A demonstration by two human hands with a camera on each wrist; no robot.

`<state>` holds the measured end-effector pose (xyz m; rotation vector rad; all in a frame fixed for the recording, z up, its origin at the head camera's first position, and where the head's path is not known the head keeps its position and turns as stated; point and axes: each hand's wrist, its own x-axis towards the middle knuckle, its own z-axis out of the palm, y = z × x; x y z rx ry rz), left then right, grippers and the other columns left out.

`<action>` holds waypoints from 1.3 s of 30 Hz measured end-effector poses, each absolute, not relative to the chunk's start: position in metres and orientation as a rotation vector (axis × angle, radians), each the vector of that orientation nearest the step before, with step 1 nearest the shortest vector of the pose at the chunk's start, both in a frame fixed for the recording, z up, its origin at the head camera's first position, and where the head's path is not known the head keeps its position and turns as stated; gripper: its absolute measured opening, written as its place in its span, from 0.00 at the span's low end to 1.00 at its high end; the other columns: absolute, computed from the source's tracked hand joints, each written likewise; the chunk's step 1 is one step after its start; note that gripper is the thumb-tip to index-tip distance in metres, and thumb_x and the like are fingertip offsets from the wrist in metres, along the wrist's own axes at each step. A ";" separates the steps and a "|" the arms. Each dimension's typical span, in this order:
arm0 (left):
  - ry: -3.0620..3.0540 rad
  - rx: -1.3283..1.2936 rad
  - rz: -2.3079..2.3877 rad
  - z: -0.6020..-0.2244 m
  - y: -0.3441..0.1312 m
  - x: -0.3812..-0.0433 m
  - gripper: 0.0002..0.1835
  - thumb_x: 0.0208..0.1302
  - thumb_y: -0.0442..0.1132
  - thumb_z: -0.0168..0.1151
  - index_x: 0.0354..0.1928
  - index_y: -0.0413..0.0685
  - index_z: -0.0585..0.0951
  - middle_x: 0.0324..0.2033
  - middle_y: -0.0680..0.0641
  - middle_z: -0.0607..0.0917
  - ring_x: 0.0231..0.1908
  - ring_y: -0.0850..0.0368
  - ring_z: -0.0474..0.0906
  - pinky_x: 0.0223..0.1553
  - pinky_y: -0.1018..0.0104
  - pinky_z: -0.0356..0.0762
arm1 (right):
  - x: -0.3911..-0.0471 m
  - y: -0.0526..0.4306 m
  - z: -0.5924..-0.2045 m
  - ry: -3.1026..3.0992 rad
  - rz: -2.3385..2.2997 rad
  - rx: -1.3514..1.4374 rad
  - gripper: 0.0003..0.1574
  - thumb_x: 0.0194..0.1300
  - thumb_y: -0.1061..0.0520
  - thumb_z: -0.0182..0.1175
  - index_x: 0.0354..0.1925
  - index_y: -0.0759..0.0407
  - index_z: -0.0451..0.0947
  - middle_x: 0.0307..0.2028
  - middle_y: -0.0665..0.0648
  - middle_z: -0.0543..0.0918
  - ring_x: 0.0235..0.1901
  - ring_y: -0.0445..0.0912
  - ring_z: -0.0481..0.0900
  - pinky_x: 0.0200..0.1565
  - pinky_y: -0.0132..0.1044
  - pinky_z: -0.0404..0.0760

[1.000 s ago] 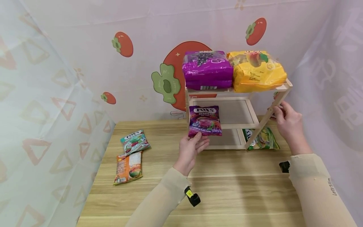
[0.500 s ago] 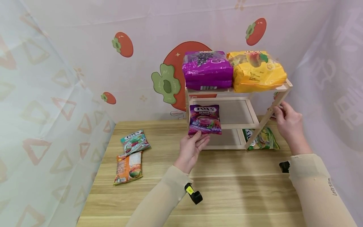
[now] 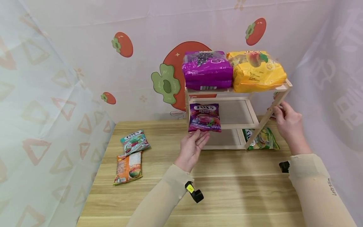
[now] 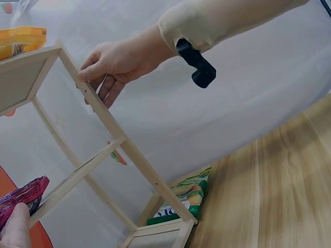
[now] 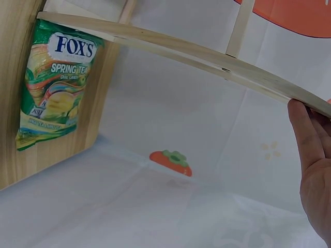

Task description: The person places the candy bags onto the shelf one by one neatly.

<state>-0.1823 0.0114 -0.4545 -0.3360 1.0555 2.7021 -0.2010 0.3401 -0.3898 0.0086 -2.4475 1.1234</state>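
Observation:
A purple Fox's Berries candy bag (image 3: 204,117) lies at the left of the middle tier of a small wooden rack (image 3: 266,116), its near end over the front edge. My left hand (image 3: 190,149) touches that near end, thumb at the bag's lower edge and fingers extended below. In the left wrist view the thumb (image 4: 18,227) meets the bag's end. On the rack's right side, my right hand (image 3: 289,126) grips the slanting upright between thumb and fingers. The right wrist view has only part of this hand (image 5: 315,165) at the wooden bar.
A large purple bag (image 3: 208,71) and a yellow bag (image 3: 258,72) sit on the top tier. A green Spring Tea bag (image 5: 59,85) lies by the rack's foot. On the table's left, a teal bag (image 3: 134,142) overlaps an orange bag (image 3: 129,167).
The Berries bag has shifted slightly farther back on the middle tier, with my left hand following. Less of the thumb overlaps the bag now. My right hand has stayed on the upright.

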 end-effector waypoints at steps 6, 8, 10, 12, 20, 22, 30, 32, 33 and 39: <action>1.070 -0.315 2.705 -0.454 0.012 -0.183 0.18 0.79 0.34 0.51 0.63 0.27 0.70 0.52 0.32 0.83 0.53 0.44 0.85 0.60 0.55 0.80 | -0.202 0.340 -0.390 -2.449 1.124 0.004 0.26 0.81 0.52 0.48 0.71 0.59 0.70 0.54 0.75 0.82 0.34 0.13 0.68 0.36 0.10 0.73; 1.067 -0.315 2.708 -0.454 0.012 -0.183 0.18 0.80 0.33 0.51 0.63 0.26 0.70 0.52 0.31 0.84 0.53 0.44 0.85 0.60 0.55 0.80 | -0.201 0.340 -0.389 -2.448 1.120 0.001 0.26 0.81 0.52 0.48 0.71 0.60 0.70 0.53 0.76 0.82 0.34 0.12 0.68 0.36 0.10 0.73; 1.063 -0.318 2.712 -0.454 0.012 -0.183 0.17 0.79 0.33 0.50 0.61 0.27 0.71 0.51 0.32 0.84 0.52 0.45 0.85 0.60 0.54 0.80 | -0.201 0.339 -0.389 -2.447 1.120 0.000 0.26 0.81 0.52 0.48 0.70 0.61 0.70 0.53 0.76 0.82 0.34 0.12 0.68 0.36 0.10 0.73; 1.058 -0.318 2.715 -0.453 0.012 -0.184 0.14 0.79 0.32 0.50 0.59 0.28 0.72 0.51 0.31 0.84 0.53 0.43 0.85 0.60 0.54 0.79 | -0.201 0.339 -0.389 -2.441 1.122 0.003 0.26 0.81 0.52 0.48 0.70 0.61 0.71 0.53 0.76 0.82 0.33 0.12 0.68 0.36 0.10 0.73; 1.054 -0.323 2.714 -0.452 0.011 -0.183 0.09 0.79 0.31 0.49 0.51 0.33 0.75 0.56 0.28 0.82 0.62 0.33 0.76 0.59 0.51 0.80 | -0.201 0.340 -0.390 -2.432 1.130 0.005 0.26 0.81 0.52 0.49 0.70 0.60 0.71 0.53 0.76 0.82 0.35 0.13 0.68 0.36 0.10 0.74; 1.054 -0.320 2.709 -0.451 0.010 -0.183 0.10 0.79 0.31 0.48 0.52 0.32 0.75 0.57 0.28 0.81 0.61 0.34 0.78 0.58 0.51 0.81 | -0.201 0.340 -0.390 -2.436 1.123 0.003 0.26 0.81 0.52 0.49 0.70 0.60 0.71 0.53 0.76 0.83 0.34 0.12 0.68 0.36 0.10 0.73; 1.074 -0.270 2.642 -0.448 0.007 -0.184 0.18 0.80 0.32 0.44 0.64 0.31 0.71 0.62 0.29 0.79 0.61 0.39 0.79 0.59 0.53 0.81 | -0.200 0.339 -0.389 -2.442 1.119 -0.003 0.26 0.81 0.52 0.49 0.70 0.60 0.71 0.53 0.76 0.83 0.34 0.12 0.68 0.36 0.10 0.73; 1.094 -0.255 2.614 -0.448 0.006 -0.185 0.19 0.80 0.33 0.44 0.66 0.33 0.70 0.62 0.32 0.80 0.63 0.39 0.78 0.59 0.53 0.81 | -0.200 0.339 -0.389 -2.442 1.122 -0.003 0.26 0.81 0.52 0.49 0.70 0.60 0.71 0.54 0.76 0.82 0.34 0.13 0.68 0.36 0.10 0.73; 1.102 -0.245 2.602 -0.447 0.005 -0.185 0.20 0.80 0.33 0.44 0.67 0.33 0.70 0.62 0.33 0.80 0.63 0.38 0.77 0.59 0.53 0.80 | -0.200 0.339 -0.389 -2.441 1.122 -0.002 0.26 0.81 0.52 0.49 0.70 0.60 0.71 0.54 0.76 0.82 0.34 0.13 0.69 0.36 0.10 0.73; 1.171 -0.186 2.511 -0.446 0.002 -0.187 0.22 0.78 0.33 0.49 0.70 0.38 0.69 0.65 0.37 0.78 0.60 0.38 0.80 0.58 0.50 0.81 | -0.200 0.339 -0.389 -2.437 1.134 0.005 0.26 0.81 0.52 0.49 0.71 0.60 0.70 0.54 0.76 0.82 0.34 0.12 0.69 0.36 0.10 0.74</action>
